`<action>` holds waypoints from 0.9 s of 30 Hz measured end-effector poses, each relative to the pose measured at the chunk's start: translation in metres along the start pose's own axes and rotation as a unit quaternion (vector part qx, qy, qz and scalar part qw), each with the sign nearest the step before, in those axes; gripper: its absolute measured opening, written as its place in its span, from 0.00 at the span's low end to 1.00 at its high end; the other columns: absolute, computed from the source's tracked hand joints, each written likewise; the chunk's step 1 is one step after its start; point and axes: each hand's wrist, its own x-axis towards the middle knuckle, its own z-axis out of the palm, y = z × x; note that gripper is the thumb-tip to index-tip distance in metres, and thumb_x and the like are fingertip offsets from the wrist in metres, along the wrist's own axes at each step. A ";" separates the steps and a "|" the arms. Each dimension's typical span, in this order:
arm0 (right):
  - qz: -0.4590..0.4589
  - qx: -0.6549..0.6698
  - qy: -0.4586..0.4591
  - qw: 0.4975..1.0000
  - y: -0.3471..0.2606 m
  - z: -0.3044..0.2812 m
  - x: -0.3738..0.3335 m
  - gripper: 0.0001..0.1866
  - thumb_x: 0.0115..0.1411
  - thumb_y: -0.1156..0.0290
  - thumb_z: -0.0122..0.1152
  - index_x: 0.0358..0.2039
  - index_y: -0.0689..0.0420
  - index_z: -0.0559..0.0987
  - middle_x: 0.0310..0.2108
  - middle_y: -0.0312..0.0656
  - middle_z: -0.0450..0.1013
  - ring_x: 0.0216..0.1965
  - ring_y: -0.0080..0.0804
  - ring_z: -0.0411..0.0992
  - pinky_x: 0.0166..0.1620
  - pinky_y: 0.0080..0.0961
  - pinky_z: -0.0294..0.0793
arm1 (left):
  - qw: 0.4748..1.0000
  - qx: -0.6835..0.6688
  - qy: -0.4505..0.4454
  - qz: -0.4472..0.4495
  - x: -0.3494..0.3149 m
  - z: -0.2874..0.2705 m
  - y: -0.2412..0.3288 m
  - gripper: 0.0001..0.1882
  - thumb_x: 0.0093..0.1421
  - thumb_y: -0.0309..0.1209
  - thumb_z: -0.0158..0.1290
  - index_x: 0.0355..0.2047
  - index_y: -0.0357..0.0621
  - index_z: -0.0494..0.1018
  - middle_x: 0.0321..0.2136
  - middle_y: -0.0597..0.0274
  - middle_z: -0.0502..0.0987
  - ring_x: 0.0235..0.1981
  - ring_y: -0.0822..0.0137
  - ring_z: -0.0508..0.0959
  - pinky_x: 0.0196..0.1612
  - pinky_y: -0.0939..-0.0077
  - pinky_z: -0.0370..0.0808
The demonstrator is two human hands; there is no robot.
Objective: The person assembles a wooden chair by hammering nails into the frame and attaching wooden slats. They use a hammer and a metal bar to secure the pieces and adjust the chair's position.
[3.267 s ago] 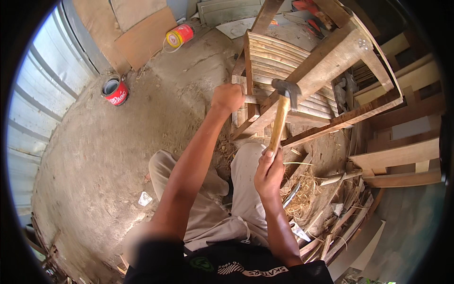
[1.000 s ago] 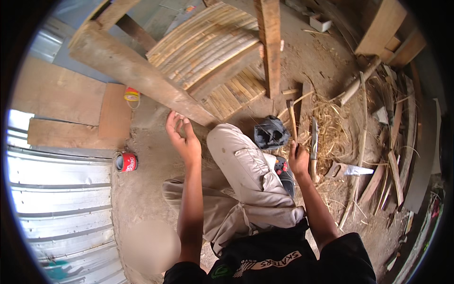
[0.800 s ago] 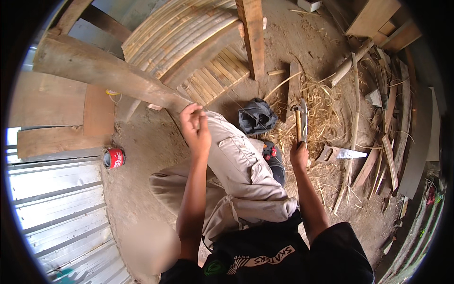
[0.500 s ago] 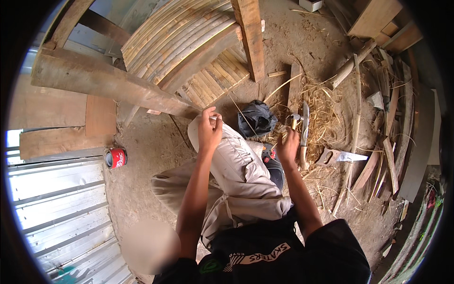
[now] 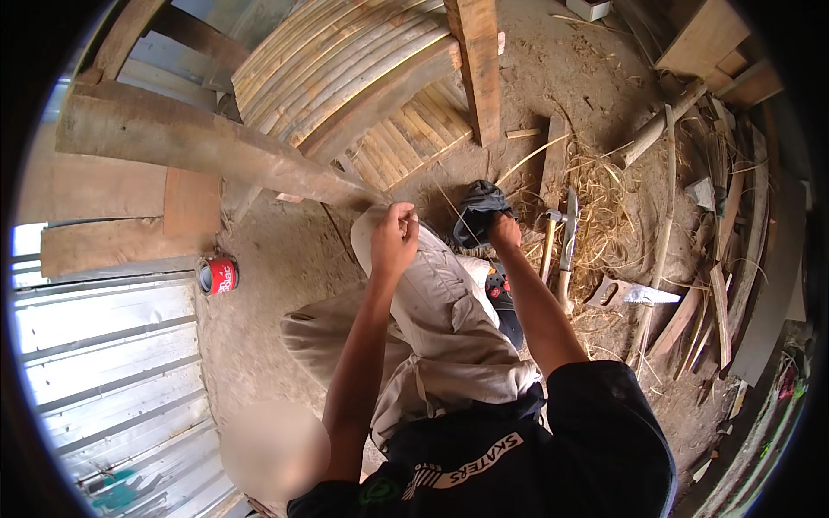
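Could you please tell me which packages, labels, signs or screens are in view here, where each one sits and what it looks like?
Tin can: on the dirt floor beside the corrugated metal sheet, to the person's left; a short cylinder lying on its side, red label with white markings, open silvery end facing left.
Shirt print: on the person's black top, near the lower edge; white lettering with a small green emblem.
No signs or screens show.

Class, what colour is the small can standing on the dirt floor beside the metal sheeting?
The can is red, seen in the head view.
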 end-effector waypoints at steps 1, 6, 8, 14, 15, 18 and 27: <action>0.000 -0.006 -0.009 1.000 0.000 0.000 0.001 0.13 0.59 0.65 0.54 0.43 0.50 0.81 0.48 0.51 0.75 0.47 0.53 0.76 0.49 0.46 0.77 | 1.000 0.001 -0.007 -0.012 0.001 0.000 0.001 0.12 0.60 0.27 0.55 0.44 0.46 0.72 0.32 0.52 0.80 0.29 0.56 0.79 0.34 0.66 0.75; 0.015 0.015 -0.039 0.999 0.003 0.000 0.003 0.16 0.59 0.61 0.57 0.46 0.49 0.80 0.51 0.50 0.74 0.49 0.52 0.76 0.50 0.44 0.77 | 1.000 0.002 -0.007 -0.011 0.003 0.002 0.005 0.11 0.60 0.27 0.55 0.44 0.45 0.72 0.32 0.52 0.80 0.30 0.56 0.79 0.35 0.65 0.75; 0.014 0.008 -0.054 0.998 0.004 -0.001 0.003 0.17 0.59 0.59 0.57 0.47 0.48 0.80 0.52 0.49 0.74 0.50 0.52 0.75 0.51 0.44 0.76 | 1.000 0.001 -0.010 -0.015 0.002 0.002 0.006 0.11 0.60 0.28 0.55 0.44 0.45 0.72 0.33 0.52 0.80 0.31 0.56 0.79 0.36 0.65 0.75; 0.023 0.025 -0.046 0.998 0.003 -0.008 0.004 0.15 0.59 0.57 0.56 0.44 0.48 0.80 0.44 0.50 0.77 0.47 0.52 0.76 0.49 0.46 0.75 | 1.000 0.001 0.004 -0.009 0.000 0.002 0.006 0.12 0.60 0.29 0.55 0.45 0.46 0.72 0.33 0.53 0.80 0.31 0.56 0.79 0.36 0.64 0.75; 0.000 0.029 -0.034 0.999 0.003 -0.009 0.003 0.15 0.60 0.57 0.55 0.44 0.48 0.80 0.44 0.50 0.77 0.47 0.52 0.75 0.49 0.46 0.75 | 1.000 -0.003 0.001 -0.012 -0.001 0.001 0.006 0.12 0.60 0.29 0.55 0.45 0.46 0.72 0.33 0.53 0.80 0.31 0.56 0.79 0.37 0.64 0.75; -0.019 0.037 -0.011 0.999 0.005 -0.013 0.000 0.14 0.60 0.58 0.54 0.43 0.49 0.80 0.43 0.51 0.77 0.46 0.53 0.75 0.48 0.47 0.75 | 1.000 0.006 0.007 -0.011 -0.002 0.000 0.005 0.12 0.60 0.29 0.55 0.45 0.47 0.72 0.33 0.54 0.81 0.31 0.56 0.79 0.37 0.64 0.75; -0.083 0.260 0.109 0.956 0.037 -0.012 -0.015 0.12 0.61 0.64 0.60 0.37 0.61 0.81 0.34 0.52 0.79 0.37 0.45 0.78 0.41 0.36 0.75 | 1.000 0.000 -0.003 -0.007 -0.002 -0.001 0.006 0.10 0.61 0.29 0.55 0.43 0.47 0.72 0.34 0.53 0.81 0.32 0.55 0.80 0.35 0.64 0.76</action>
